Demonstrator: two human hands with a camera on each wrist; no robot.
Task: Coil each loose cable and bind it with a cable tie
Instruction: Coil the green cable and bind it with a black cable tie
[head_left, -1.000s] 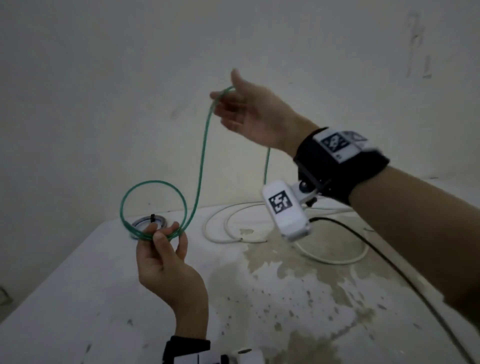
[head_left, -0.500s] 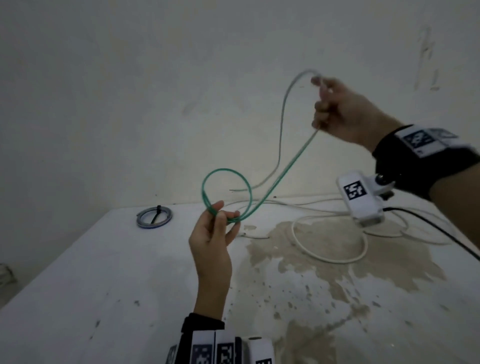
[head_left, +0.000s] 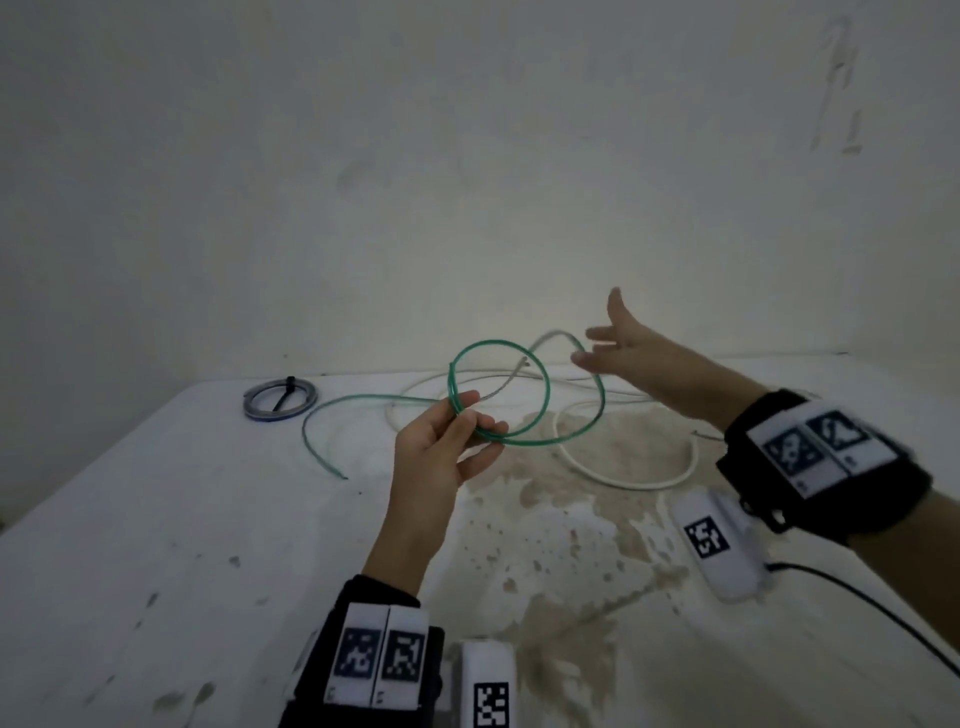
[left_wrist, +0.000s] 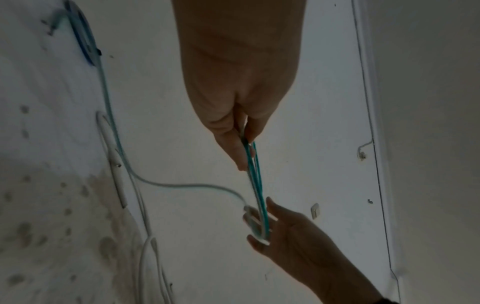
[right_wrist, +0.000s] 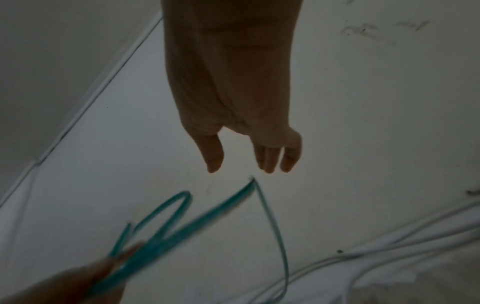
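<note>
Two hands: left hand (head_left: 441, 447) pinches green cable (head_left: 545, 395) coil; right hand (head_left: 631, 353) spread, released. One tied coil (head_left: 279, 401) on table (head_left: 156, 519).

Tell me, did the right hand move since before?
Yes. The right hand dropped from high against the wall to just above the stained white table's far edge, fingers now spread open.

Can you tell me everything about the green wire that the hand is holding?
The green cable is thin, smooth and bendy, like plastic-coated wire. It is partly wound into round loops held upright above the table. The left hand pinches the loops together at their lower left side. One loose tail trails left and down to the tabletop. The right hand is spread open beside the loops; whether it touches them is unclear.
</note>
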